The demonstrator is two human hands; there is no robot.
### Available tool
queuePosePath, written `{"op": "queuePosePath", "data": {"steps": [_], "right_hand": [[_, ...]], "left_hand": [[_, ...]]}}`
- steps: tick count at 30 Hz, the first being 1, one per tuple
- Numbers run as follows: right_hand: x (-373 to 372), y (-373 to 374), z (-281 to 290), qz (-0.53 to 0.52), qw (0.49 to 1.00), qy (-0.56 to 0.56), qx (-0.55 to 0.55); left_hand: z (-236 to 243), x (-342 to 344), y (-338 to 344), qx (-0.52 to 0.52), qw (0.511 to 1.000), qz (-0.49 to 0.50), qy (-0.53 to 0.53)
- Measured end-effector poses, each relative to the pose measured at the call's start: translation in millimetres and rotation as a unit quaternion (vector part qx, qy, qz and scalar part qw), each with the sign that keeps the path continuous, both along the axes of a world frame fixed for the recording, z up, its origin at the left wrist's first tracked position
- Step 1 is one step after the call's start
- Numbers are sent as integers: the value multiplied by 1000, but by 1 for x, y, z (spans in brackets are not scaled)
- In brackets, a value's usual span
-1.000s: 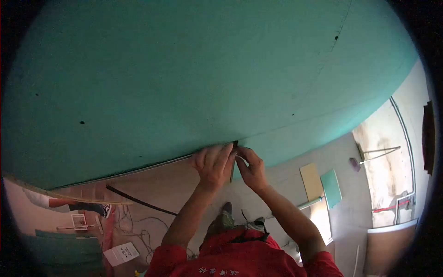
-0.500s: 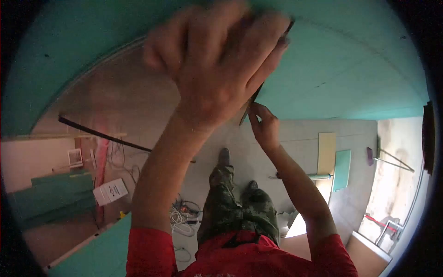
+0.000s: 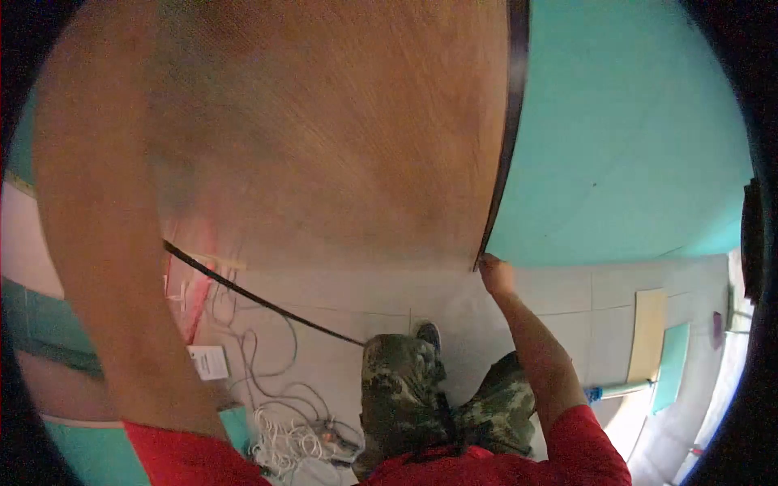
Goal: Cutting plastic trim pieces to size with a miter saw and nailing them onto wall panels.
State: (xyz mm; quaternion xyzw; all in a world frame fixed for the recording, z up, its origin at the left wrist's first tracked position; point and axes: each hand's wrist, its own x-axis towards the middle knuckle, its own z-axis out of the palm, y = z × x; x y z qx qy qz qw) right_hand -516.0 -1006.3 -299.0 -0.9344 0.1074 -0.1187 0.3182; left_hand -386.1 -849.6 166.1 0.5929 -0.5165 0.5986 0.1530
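Observation:
A large brown wood-grain panel (image 3: pixel 348 138) fills the upper middle. Along its right side runs a narrow dark strip (image 3: pixel 510 105), bordering a green board (image 3: pixel 624 138). My right hand (image 3: pixel 497 275) is closed at the strip's lower end, near the panel's bottom corner; its fingertips are partly hidden. My left forearm (image 3: pixel 113 227) reaches up across the left side, in front of the panel, and its hand is out of the picture. A second long dark strip (image 3: pixel 267 306) slants from beside that forearm down to my left knee.
Tangled white and grey cables (image 3: pixel 292 437) lie on the tiled floor left of my legs. Near them is a white box (image 3: pixel 209 362). At the right stand or lie a beige board piece (image 3: pixel 647 332), a green board piece (image 3: pixel 671 368) and a tube with a blue end (image 3: pixel 594 394).
My left hand has swung from the top middle out of view, its arm now far left. My right hand sits lower in view at the strip's end. The panel and strip show more fully.

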Motion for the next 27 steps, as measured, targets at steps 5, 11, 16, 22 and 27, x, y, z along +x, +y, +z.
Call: {"op": "queuePosePath", "data": {"steps": [5,11,16,22,27], "right_hand": [[9,-20,-29,-17,999,-32,40],[19,-39,-52,81,988,-129,13],[18,-34,-30,92,991,-98,-5],[14,-41,-34,107,991,-84,0],[13,-37,-35,83,991,-103,-20]], "left_hand": [[-81,-27,-6,0,999,-15,30],[-183,-45,-14,19,995,-17,98],[-232,-55,-19,49,986,-20,160],[-257,-64,-25,76,977,-26,195],[-267,-61,-27,89,972,-40,214]]}}
